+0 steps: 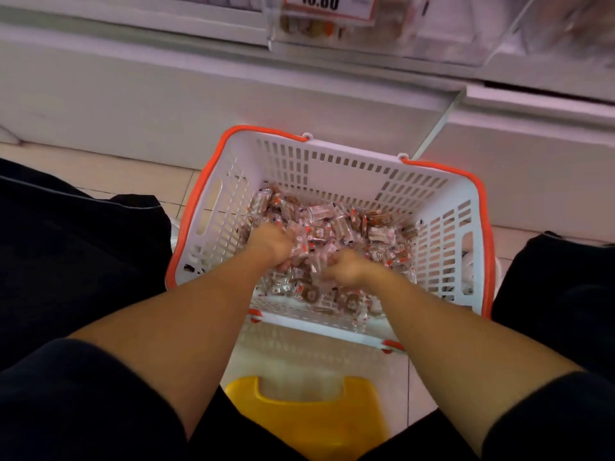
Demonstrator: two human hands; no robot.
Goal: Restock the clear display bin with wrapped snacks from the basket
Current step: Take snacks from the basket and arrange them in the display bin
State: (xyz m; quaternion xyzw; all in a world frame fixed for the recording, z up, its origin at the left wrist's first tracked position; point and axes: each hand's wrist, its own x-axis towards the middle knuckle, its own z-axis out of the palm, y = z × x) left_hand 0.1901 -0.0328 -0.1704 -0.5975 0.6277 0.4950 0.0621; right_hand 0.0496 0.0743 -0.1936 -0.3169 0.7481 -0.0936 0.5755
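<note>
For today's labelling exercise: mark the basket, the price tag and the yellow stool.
basket (336, 176): head view, far slotted wall.
price tag (329, 5): head view, its printed face.
yellow stool (309, 420): head view, seat top.

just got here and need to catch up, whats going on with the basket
A person sits over a white slotted plastic basket with an orange rim that stands on the tiled floor. Both hands are down in its pile of clear-wrapped brown snacks: the left hand and the right hand have their fingers curled into the wrappers, gathering a load. The clear plastic display bin with a red-bordered price tag sits up on the shelf beyond, and nothing is being carried to it yet.
</note>
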